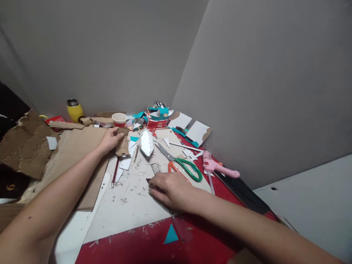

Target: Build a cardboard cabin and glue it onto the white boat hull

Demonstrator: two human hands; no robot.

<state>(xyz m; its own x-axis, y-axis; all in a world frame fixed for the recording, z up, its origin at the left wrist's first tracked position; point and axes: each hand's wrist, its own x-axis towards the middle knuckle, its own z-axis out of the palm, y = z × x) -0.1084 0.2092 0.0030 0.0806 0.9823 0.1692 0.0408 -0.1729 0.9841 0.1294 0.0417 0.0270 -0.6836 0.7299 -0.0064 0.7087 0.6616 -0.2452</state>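
Observation:
My left hand (109,139) is closed on a small brown cardboard piece (122,146), thumb on its near face, at the left of the white work board (132,205). A pencil (114,174) lies just below that piece. My right hand (172,190) rests low over the board with its fingers curled together. A dark corner of something shows at its fingertips, but I cannot make out what it is. Scissors (178,161) with one green and one orange handle lie beyond that hand, blades parted. Between the hands and farther back is a pointed white, boat-like paper shape (146,143).
A pink glue gun (220,167) lies at the right. Large cardboard sheets (82,146) cover the left side. At the back stand a paper cup (119,119) and a yellow bottle (74,111). A teal scrap (171,234) lies on the red surface in front.

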